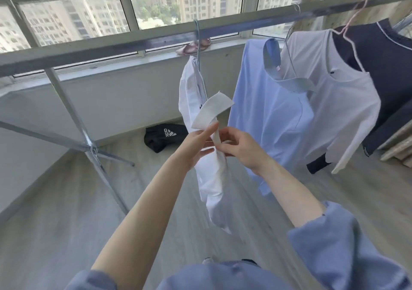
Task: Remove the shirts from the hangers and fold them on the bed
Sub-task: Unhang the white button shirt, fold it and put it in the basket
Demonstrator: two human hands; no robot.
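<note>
sleeves: blue sleeves (347,245) pushed up, both forearms bare, reaching forward.
left hand: left hand (197,143) on the front strip of the white shirt (211,178), fingers fairly straight and laid along the cloth. Thumb hidden, can't tell if it pinches.
right hand: right hand (242,150) has its fingers curled and its fingertips pinch the same front edge, just beside the left fingertips.
white shirt: hangs on a grey-blue hanger (197,42), bunched narrow and turned edge-on to the camera. Collar (215,110) flipped up above the hands.
rail: grey rail (133,42) runs across the view, and all the hangers hook over it.
light blue shirt: light blue shirt (267,116) hangs just right of the white shirt on a thin wire hanger (289,35), collar folded down.
white top: white long-sleeve top (334,102) on a pink hanger (354,17), overlapping the blue shirt's right side.
dark top: navy top (383,66) behind the white top, far right.
floor: pale wood floor (66,200). Black bag (165,137) with a white logo lies on it near the wall, behind the white shirt.
rack leg: crossed metal legs (73,116) on the left.
sill: window sill (111,66) with a pink item (194,46) on it, too blurred to identify.
window: window (73,20), with tall buildings outside.
</note>
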